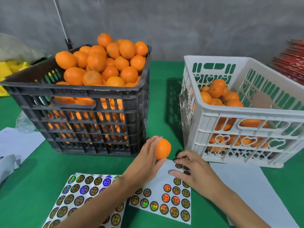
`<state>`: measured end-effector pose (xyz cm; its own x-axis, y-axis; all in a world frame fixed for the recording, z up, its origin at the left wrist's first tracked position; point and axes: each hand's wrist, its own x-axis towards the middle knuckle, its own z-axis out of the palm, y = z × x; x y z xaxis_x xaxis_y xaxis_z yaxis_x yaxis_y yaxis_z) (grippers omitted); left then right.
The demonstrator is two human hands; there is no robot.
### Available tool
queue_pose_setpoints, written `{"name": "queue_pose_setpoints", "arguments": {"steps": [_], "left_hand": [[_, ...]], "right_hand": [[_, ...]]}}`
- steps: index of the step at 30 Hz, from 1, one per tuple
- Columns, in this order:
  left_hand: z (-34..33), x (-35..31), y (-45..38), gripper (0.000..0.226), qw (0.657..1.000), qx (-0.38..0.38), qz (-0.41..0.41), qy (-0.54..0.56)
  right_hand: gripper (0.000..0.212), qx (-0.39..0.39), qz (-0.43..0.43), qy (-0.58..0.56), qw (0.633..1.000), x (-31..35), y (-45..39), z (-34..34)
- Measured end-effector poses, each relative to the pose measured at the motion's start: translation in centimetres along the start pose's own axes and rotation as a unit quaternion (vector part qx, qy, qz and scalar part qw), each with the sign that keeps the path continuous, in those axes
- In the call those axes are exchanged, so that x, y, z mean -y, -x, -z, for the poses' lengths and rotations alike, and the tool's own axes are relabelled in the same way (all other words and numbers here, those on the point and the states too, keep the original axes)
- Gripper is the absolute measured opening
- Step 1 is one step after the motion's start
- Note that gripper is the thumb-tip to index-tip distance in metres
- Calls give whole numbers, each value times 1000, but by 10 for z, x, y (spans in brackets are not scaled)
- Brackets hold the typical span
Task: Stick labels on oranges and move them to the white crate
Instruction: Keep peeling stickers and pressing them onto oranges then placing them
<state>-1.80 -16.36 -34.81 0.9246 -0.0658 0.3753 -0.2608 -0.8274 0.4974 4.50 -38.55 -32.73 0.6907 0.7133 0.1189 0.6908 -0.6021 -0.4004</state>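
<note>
My left hand grips one orange just above the green table, in front of the black crate. That crate is heaped with oranges. My right hand rests on a partly used label sheet, fingertips on the round holographic labels at its top edge. Whether it pinches a label I cannot tell. A fuller label sheet lies to the left, partly under my left forearm. The white crate stands at the right with several oranges inside.
A blank white sheet lies in front of the white crate. More white paper and a crumpled clear bottle sit at the left. Yellow cloth and red packets lie at the table's far corners.
</note>
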Motion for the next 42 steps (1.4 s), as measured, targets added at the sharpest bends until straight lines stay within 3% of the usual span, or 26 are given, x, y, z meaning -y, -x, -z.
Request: {"name": "queue_pose_setpoints", "arguments": {"steps": [12, 16, 20, 23, 26, 28, 30, 34, 38, 40, 42], "left_hand": [[3, -3, 1, 68, 999, 24, -3, -39], [4, -6, 3, 67, 998, 28, -9, -47], [9, -5, 5, 68, 999, 33, 7, -15], [20, -13, 6, 69, 997, 12, 38, 62], [42, -27, -2, 71, 986, -51, 58, 146], [57, -41, -11, 71, 976, -97, 44, 191], [69, -55, -22, 70, 960, -142, 29, 238], [90, -78, -43, 69, 935, -203, 73, 281], [102, -104, -59, 62, 952, -268, 47, 139], [109, -112, -67, 67, 962, -231, 30, 140], [118, -119, -74, 85, 968, -138, 11, 211]], "right_hand": [[17, -72, -65, -124, 988, 8, 1, -5], [12, -89, -82, -124, 985, 11, 3, -4], [15, -131, -106, -73, 983, 23, 4, -1], [22, -238, -110, -55, 963, 41, -2, 13], [25, -376, -44, 18, 925, 66, -13, 39], [22, -416, 5, 71, 907, 82, -21, 53], [20, -433, 47, 88, 896, 93, -30, 62], [36, -437, 53, -25, 898, 118, -38, 80], [74, -373, -27, -80, 924, 142, -44, 101], [91, -365, -70, -142, 918, 142, -46, 116], [90, -381, -87, -188, 901, 134, -46, 136]]}}
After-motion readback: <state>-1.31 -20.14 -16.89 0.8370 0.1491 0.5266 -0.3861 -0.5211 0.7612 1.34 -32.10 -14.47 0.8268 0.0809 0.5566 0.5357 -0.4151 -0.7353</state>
